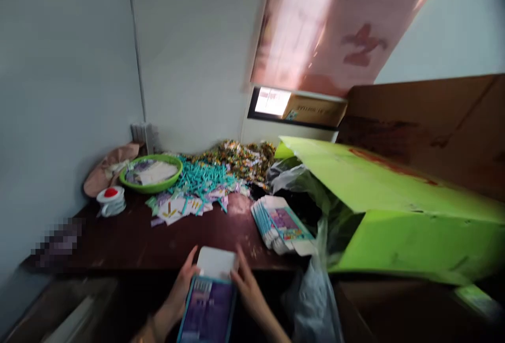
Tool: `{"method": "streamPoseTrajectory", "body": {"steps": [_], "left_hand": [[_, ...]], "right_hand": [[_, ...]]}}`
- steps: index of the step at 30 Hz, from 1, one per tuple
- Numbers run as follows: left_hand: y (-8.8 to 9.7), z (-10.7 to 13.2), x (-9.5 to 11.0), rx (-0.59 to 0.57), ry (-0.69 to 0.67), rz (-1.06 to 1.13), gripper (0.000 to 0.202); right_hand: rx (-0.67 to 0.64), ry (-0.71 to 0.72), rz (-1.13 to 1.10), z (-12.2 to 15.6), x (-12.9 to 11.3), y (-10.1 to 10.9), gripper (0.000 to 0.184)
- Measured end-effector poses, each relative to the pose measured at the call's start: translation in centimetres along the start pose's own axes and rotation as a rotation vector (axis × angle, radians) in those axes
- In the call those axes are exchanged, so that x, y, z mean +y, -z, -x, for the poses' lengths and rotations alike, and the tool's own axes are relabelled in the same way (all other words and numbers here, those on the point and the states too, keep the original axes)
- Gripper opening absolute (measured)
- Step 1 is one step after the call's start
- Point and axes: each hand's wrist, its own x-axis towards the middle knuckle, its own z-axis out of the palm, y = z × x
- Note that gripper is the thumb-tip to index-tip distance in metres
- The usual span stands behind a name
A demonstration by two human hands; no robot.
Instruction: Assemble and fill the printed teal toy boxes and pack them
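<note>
My left hand (pixel 179 290) and my right hand (pixel 248 288) hold a flat purple and teal carton (pixel 207 309) between them at the near edge of a dark table (pixel 130 243). The carton's white end flap (pixel 216 262) is open and points away from me. Fingers of both hands curl round its long sides. A fanned stack of the same flat cartons (pixel 278 224) lies just beyond my right hand.
A pile of teal sticks (pixel 201 177), printed cards (pixel 177 209) and small wrapped sweets (pixel 236 156) covers the far table. A green bowl (pixel 152 173) and a tape roll (pixel 111 200) sit at the left. A big green cardboard box (pixel 394 217) with a plastic bag fills the right.
</note>
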Motion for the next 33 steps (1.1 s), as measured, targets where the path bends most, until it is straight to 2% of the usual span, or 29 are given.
{"method": "streamPoseTrajectory", "body": {"steps": [1, 2, 3, 5, 8, 12, 15, 17, 19, 22, 26, 28, 30, 33], "left_hand": [[-0.1, -0.2, 0.5, -0.089, 0.072, 0.022, 0.07], [-0.1, -0.6, 0.9, -0.151, 0.13, 0.034, 0.063], [0.0, -1.2, 1.2, -0.172, 0.193, 0.031, 0.056], [0.6, -2.1, 1.3, -0.111, 0.249, 0.041, 0.052], [1.6, -2.5, 0.6, -0.021, 0.24, 0.047, 0.055], [1.5, -2.0, -0.6, -0.041, 0.128, -0.035, 0.055], [1.0, -1.7, -1.3, -0.069, 0.06, -0.118, 0.056], [0.9, -1.5, -1.7, -0.058, -0.033, -0.142, 0.055], [1.0, -1.1, -2.1, -0.037, -0.192, -0.167, 0.047], [1.2, -0.4, -2.5, -0.078, -0.381, -0.291, 0.037], [1.2, 0.0, -2.6, -0.152, -0.426, -0.416, 0.039], [1.2, 0.1, -2.6, -0.139, -0.457, -0.455, 0.044], [1.2, 0.1, -2.7, -0.111, -0.501, -0.525, 0.038], [1.5, 0.3, -3.1, -0.057, -0.567, -0.597, 0.028]], "right_hand": [[-0.013, -0.002, 0.056, -0.5, -0.5, 0.3, 0.053], [-0.083, -0.001, 0.129, -1.2, -0.9, 0.5, 0.049], [-0.156, 0.013, 0.195, -1.8, -1.2, 0.6, 0.043], [-0.28, 0.108, 0.343, -2.7, -1.3, 0.6, 0.032], [-0.404, 0.192, 0.39, -2.7, -1.0, 0.3, 0.032], [-0.403, -0.029, 0.142, -2.5, -0.1, -0.2, 0.041], [-0.376, -0.138, 0.087, -2.8, 0.7, -0.2, 0.043], [-0.4, -0.126, 0.092, -3.1, 0.9, -0.1, 0.041], [-0.455, -0.105, 0.084, -3.2, 1.0, 0.3, 0.041], [-0.494, -0.114, 0.059, -3.1, 1.0, 1.1, 0.045], [-0.517, -0.062, 0.077, -2.5, 0.7, 2.0, 0.048], [-0.538, 0.024, 0.166, -2.2, 0.2, 2.2, 0.045], [-0.573, 0.096, 0.282, -1.8, -0.1, 2.4, 0.043], [-0.598, 0.105, 0.345, -1.2, 0.5, 2.2, 0.044]]}}
